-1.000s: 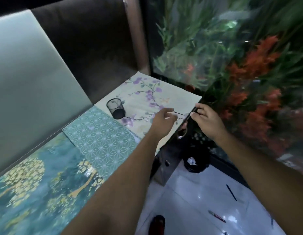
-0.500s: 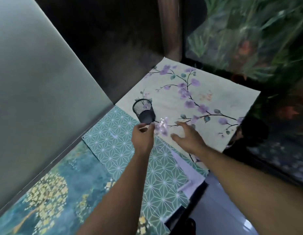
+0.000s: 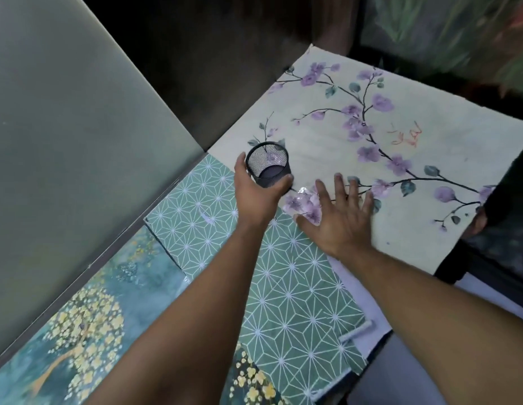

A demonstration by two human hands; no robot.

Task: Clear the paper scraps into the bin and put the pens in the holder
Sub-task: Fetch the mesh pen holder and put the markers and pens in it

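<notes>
A black mesh pen holder (image 3: 269,165) stands upright on the table, where the floral sheet meets the green patterned sheet. My left hand (image 3: 258,194) is wrapped around its lower wall, thumb on the left side and fingers on the right. The holder looks empty inside. My right hand (image 3: 340,214) lies flat with fingers spread on the floral sheet, just right of the holder, holding nothing. No pens or paper scraps show in this view.
The table is covered by a cream sheet with purple blossoms (image 3: 429,147), a green star-patterned sheet (image 3: 289,296) and a teal sheet with gold trees (image 3: 87,325). A frosted panel (image 3: 64,141) rises along the left edge. The table's right edge drops to the floor (image 3: 406,375).
The view swung from the table's right edge toward the holder. My left hand reached the holder and closed around it. My right hand came to lie flat on the floral sheet.
</notes>
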